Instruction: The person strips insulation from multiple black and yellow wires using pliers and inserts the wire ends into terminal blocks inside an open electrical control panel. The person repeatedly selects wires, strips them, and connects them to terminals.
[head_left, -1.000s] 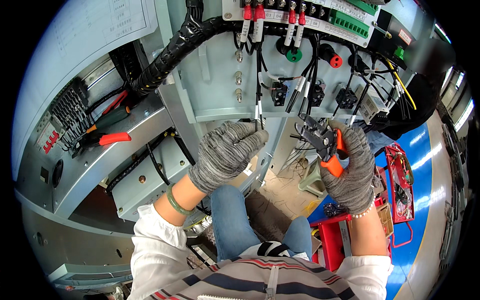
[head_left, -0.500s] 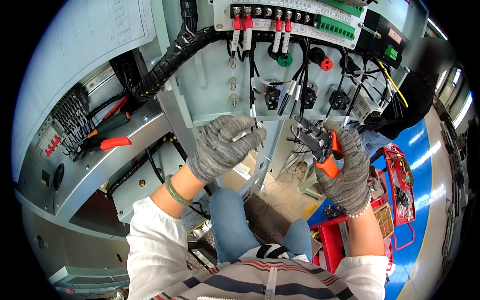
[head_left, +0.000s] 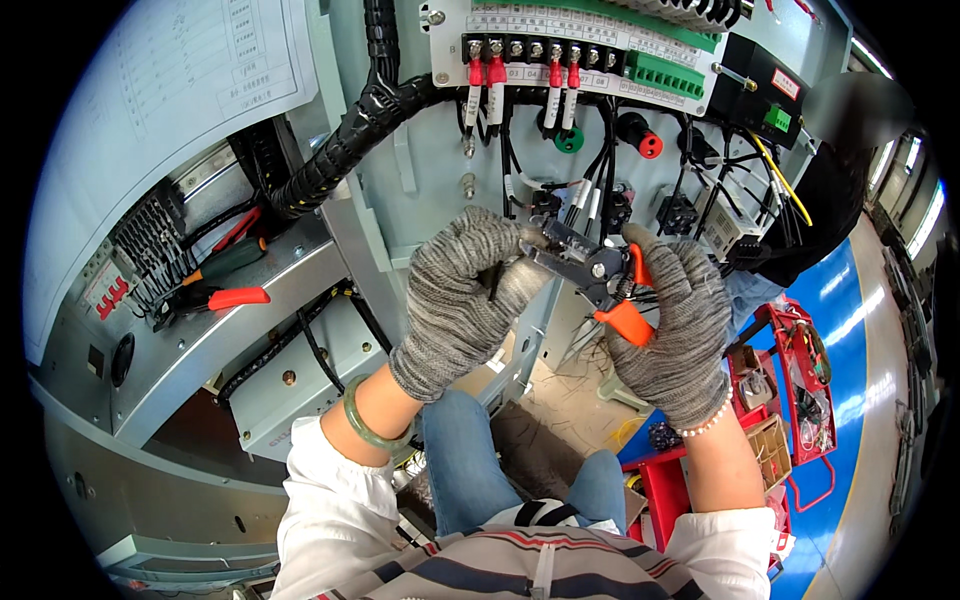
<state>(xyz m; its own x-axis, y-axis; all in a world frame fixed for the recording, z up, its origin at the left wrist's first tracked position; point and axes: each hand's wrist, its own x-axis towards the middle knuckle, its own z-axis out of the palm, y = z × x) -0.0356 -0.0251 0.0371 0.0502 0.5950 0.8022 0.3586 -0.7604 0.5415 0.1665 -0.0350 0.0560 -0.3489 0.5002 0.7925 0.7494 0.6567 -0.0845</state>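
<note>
Both my hands wear grey knitted gloves. My right hand is wrapped around the orange handles of a wire stripper, whose dark jaws point left. My left hand is closed, thumb and forefinger pinched right at the tip of those jaws. A thin black wire drops from the terminal block to these fingers; its end is hidden by glove and tool. Just behind the stripper hang other black wires with white sleeves, near small black switch blocks.
A thick wrapped cable bundle runs along the cabinet's upper left. Pliers with red handles and a screwdriver lie on the left ledge. A red tool cart stands at right; another person is beyond the panel.
The stripper has moved left and up, its jaws now meeting my left fingertips. My left hand has turned and shifted slightly right, toward the tool.
</note>
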